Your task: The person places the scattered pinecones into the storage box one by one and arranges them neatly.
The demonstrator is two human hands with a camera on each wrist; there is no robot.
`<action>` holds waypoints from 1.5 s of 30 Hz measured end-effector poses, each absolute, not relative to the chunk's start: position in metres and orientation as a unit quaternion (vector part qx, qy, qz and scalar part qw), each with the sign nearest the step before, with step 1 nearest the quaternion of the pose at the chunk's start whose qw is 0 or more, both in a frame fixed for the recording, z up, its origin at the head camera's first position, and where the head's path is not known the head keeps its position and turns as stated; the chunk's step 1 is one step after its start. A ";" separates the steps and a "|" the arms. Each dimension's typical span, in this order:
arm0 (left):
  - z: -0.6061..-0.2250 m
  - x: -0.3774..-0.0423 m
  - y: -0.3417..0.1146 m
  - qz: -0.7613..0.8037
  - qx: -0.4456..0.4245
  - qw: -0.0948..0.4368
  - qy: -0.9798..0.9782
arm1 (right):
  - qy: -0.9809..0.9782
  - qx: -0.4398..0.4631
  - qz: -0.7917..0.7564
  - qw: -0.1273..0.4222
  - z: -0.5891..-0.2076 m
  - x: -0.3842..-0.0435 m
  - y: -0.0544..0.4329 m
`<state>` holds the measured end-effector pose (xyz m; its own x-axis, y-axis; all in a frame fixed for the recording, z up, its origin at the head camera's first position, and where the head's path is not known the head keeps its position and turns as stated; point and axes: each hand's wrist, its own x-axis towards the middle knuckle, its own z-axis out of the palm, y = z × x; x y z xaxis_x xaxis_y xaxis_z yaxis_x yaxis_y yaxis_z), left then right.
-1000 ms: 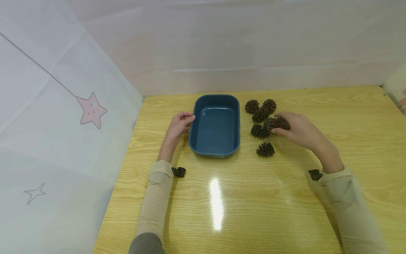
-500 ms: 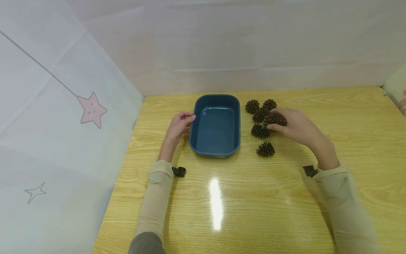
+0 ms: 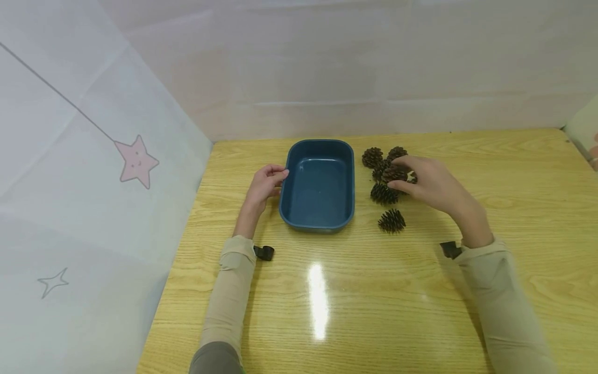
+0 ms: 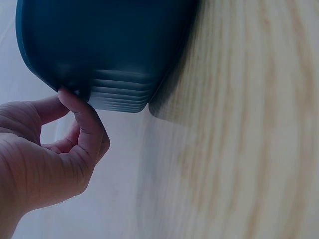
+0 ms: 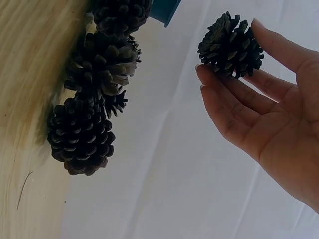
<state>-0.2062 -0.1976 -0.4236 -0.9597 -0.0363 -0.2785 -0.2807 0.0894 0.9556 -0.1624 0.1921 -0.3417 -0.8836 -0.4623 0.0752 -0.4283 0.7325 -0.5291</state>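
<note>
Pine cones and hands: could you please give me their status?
Right hand pinches a pine cone, raised off the table. Left hand holds rim of the blue container. Other cones below; no obstacle seen.

Here's the table point(image 3: 364, 301), yellow wood, grain running side to side, a long white glare point(image 3: 319, 306) gleaming down its near half! The blue tray point(image 3: 317, 200) sits toward the far edge, longer than it is wide. Just right of it, brown cones point(image 3: 372, 157) bunch together, partly hidden, and one lone cone point(image 3: 392, 221) lies just nearer the front!
</note>
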 end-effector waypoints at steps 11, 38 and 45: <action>-0.423 -0.205 -0.199 0.660 -0.113 0.093 0.737 | 0.923 -0.252 -0.287 0.029 -0.337 -0.164 0.180; -0.422 -0.205 -0.196 0.666 -0.107 0.096 0.732 | 0.916 -0.281 -0.283 0.039 -0.338 -0.166 0.160; -0.423 -0.205 -0.193 0.666 -0.105 0.097 0.732 | 0.915 -0.297 -0.271 0.039 -0.342 -0.165 0.151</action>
